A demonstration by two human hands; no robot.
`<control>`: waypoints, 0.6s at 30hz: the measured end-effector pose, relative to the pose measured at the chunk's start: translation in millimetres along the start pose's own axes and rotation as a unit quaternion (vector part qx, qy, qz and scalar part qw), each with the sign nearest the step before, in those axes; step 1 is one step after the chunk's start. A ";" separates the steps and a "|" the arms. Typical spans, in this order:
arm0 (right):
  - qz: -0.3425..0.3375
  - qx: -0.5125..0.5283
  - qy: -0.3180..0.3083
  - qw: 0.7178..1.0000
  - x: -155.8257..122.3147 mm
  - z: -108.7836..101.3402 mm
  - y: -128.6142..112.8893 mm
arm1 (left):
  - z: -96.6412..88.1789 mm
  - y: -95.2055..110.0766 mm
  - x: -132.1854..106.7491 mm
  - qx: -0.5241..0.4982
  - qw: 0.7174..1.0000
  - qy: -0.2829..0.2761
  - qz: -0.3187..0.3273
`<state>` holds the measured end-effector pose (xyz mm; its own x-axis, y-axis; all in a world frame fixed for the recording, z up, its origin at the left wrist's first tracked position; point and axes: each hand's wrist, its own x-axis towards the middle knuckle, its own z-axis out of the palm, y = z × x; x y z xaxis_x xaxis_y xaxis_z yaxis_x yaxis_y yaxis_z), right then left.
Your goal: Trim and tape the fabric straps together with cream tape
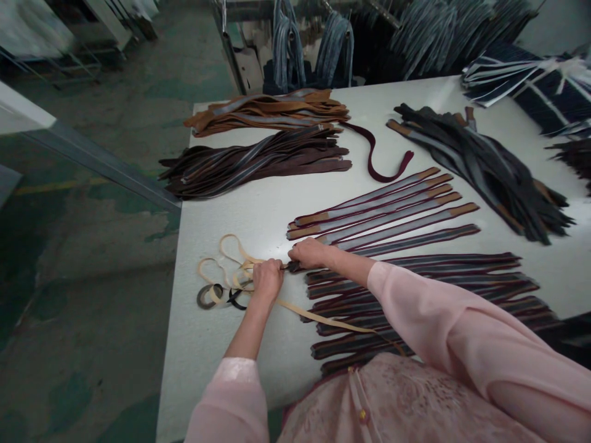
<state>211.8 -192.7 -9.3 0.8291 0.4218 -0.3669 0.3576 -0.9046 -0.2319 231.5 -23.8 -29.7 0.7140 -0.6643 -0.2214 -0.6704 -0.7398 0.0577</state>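
Observation:
Close together over the left part of the white table, my two hands are both closed. My left hand has its fingers pressed together near a small dark piece between the hands; what it grips is hidden. My right hand pinches the left end of a strip in the row, beside that dark piece. Maroon-edged strips with grey middles lie side by side under and around my right forearm. A tangled cream tape lies left of my left hand, with a dark ring and a black loop.
Brown strips and dark brown strips lie in bundles at the back left. A loose maroon strip curls beside them. Black-grey strips are piled at the right. Racks with hanging grey strips stand behind.

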 end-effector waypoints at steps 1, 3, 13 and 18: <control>0.003 0.003 0.000 1.000 -1.2 0.9 1.0 | -0.2 0.4 0.5 0.000 1.000 -0.003 0.000; 0.008 0.001 -0.002 1.000 -2.4 2.6 1.6 | -0.6 2.2 1.2 0.002 1.000 -0.007 0.007; 0.015 -0.012 -0.028 0.999 3.4 -16.8 -6.5 | -2.8 5.8 -3.5 0.008 1.000 -0.001 0.029; 0.001 -0.032 -0.034 0.999 15.4 -16.3 -10.4 | -2.1 6.3 -3.5 -0.008 1.000 0.002 0.022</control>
<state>227.9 -177.8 2.2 0.7995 0.4212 -0.4282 0.3846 -0.9066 -0.1736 225.2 -26.3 -26.5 0.6850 -0.6962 -0.2150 -0.6976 -0.7117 0.0820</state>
